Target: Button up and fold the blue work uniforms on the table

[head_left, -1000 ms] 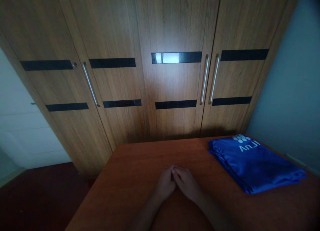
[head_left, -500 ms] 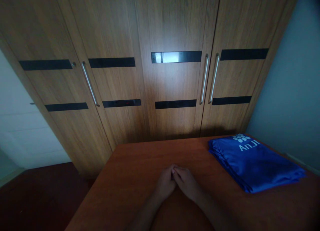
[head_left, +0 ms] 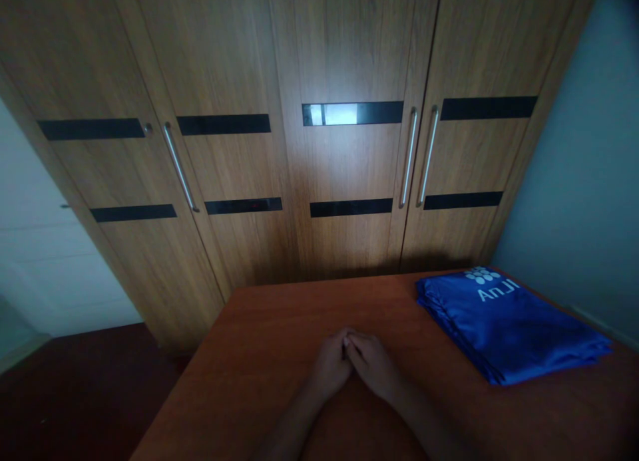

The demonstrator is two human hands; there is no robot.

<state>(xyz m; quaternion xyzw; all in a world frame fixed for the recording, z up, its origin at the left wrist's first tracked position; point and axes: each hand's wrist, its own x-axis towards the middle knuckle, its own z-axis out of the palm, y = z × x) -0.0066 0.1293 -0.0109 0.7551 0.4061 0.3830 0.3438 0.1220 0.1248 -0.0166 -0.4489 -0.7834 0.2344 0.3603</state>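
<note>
White lettering reading "AnJI", beside a cluster of white dots, marked the folded blue fabric [head_left: 509, 324], a glossy, layered stack at the far right corner of the surface [head_left: 259, 354]. Mid-surface, the left hand [head_left: 330, 366] and right hand [head_left: 373, 364] rested knuckles up. Their fingers [head_left: 357, 347] were loosely curled together, tips meeting, holding nothing.

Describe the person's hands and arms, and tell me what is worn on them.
The left hand and right hand are bare: no gloves, and no ring shows in the dim light. The left forearm and right forearm are bare too, with no sleeve, watch or band down to the picture's lower edge.
</note>
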